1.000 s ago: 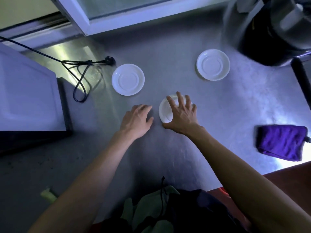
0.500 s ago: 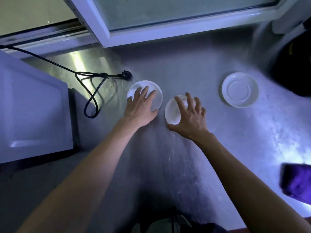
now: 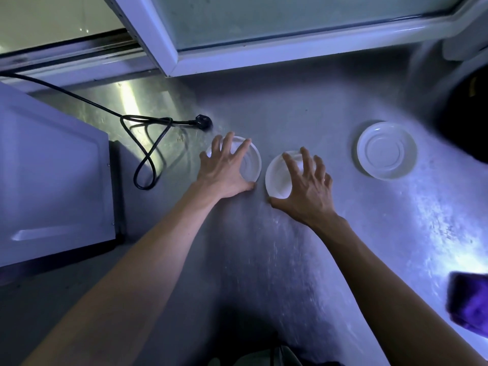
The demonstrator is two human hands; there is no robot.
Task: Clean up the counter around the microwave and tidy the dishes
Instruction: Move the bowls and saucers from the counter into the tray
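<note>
Both hands are down on the steel counter [image 3: 264, 260], left hand [image 3: 224, 167] spread over one saucer [image 3: 252, 165], right hand [image 3: 303, 186] clawed round its neighbour [image 3: 277, 175], the third saucer [image 3: 386, 150] lying off right, nearer the right hand.

black power cord [image 3: 148, 128] looped on counter | window frame [image 3: 264, 52] behind
</note>
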